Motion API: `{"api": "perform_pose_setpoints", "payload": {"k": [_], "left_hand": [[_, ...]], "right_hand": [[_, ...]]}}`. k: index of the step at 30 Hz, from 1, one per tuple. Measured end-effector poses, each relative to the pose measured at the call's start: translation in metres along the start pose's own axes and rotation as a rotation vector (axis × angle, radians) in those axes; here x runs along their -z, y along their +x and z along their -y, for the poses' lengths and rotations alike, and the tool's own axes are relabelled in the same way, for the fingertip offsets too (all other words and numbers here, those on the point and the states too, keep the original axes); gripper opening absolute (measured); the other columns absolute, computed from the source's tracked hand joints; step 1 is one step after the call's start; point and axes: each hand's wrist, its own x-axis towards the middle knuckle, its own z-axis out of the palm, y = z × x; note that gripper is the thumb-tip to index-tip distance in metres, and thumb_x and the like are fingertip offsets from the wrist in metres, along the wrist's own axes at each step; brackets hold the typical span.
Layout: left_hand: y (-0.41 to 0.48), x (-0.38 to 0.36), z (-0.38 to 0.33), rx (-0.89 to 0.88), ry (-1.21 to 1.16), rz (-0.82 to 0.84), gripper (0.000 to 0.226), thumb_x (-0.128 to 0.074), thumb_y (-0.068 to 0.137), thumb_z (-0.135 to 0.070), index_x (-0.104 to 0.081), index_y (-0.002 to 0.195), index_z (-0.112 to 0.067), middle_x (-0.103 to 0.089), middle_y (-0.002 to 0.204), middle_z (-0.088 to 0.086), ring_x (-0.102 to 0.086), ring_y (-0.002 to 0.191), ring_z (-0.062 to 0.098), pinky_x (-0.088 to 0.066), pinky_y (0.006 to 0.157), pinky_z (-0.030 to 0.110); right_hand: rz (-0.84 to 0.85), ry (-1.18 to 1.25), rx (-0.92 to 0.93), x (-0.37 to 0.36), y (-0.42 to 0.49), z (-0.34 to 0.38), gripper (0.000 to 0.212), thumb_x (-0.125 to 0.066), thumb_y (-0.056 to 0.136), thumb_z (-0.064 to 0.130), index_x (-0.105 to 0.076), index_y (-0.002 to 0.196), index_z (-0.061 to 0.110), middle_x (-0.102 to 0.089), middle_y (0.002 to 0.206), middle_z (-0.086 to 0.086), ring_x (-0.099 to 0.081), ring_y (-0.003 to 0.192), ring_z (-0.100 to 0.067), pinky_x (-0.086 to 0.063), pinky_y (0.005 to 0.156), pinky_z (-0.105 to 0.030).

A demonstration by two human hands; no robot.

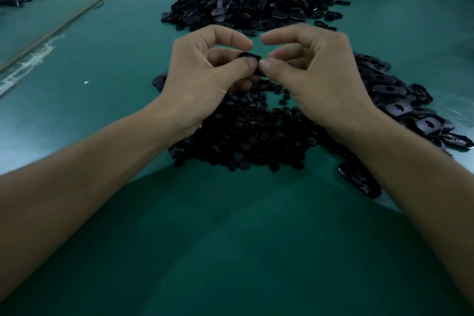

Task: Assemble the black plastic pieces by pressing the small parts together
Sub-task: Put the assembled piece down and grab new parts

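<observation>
The green worktop carries a big heap of black pieces beyond the grip. A spread of small round parts lies under it and nearer the person, and a batch of slotted flat pieces lies out to its right. With this much loose stock, most of the assembling looks left to do, and which heap is finished cannot be told. One black piece is in work, held above the round parts. The left hand pinches it thumb against fingers, and the right hand clamps its other end, thumbs touching. It looks like the pressing step.
</observation>
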Motion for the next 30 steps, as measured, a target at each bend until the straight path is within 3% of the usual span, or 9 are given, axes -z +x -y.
{"api": "perform_pose_setpoints", "payload": {"k": [4,9,30], "left_hand": [[0.0005,0.0010,-0.0004,0.014,-0.009,0.016,0.018,-0.073,0.087,0.003,-0.065,0.093,-0.012,-0.075,0.074,0.006,-0.071,0.067,0.017,-0.057,0.068,0.028],[0.0018,0.0013,-0.0008,0.039,-0.022,0.014,0.019,-0.073,0.086,0.004,-0.064,0.093,-0.011,-0.075,0.072,0.006,-0.071,0.066,0.017,-0.057,0.066,0.026],[0.0015,0.0001,0.0024,0.026,0.059,0.030,0.020,-0.078,0.081,0.004,-0.069,0.091,-0.010,-0.077,0.075,0.008,-0.075,0.068,0.021,-0.059,0.065,0.025]], "right_hand": [[0.098,0.185,-0.098,0.0020,0.0027,-0.0022,0.011,-0.071,0.092,0.014,-0.074,0.100,0.020,-0.077,0.083,0.000,-0.071,0.075,-0.007,-0.051,0.065,-0.019],[0.107,0.259,-0.123,0.0033,0.0044,-0.0043,0.011,-0.074,0.088,0.010,-0.076,0.092,0.020,-0.077,0.077,-0.001,-0.068,0.067,-0.008,-0.050,0.060,-0.018],[0.059,0.087,-0.112,0.0041,0.0042,0.0016,0.015,-0.074,0.083,0.010,-0.072,0.078,0.024,-0.068,0.063,0.002,-0.058,0.056,-0.006,-0.049,0.058,-0.022]]}}
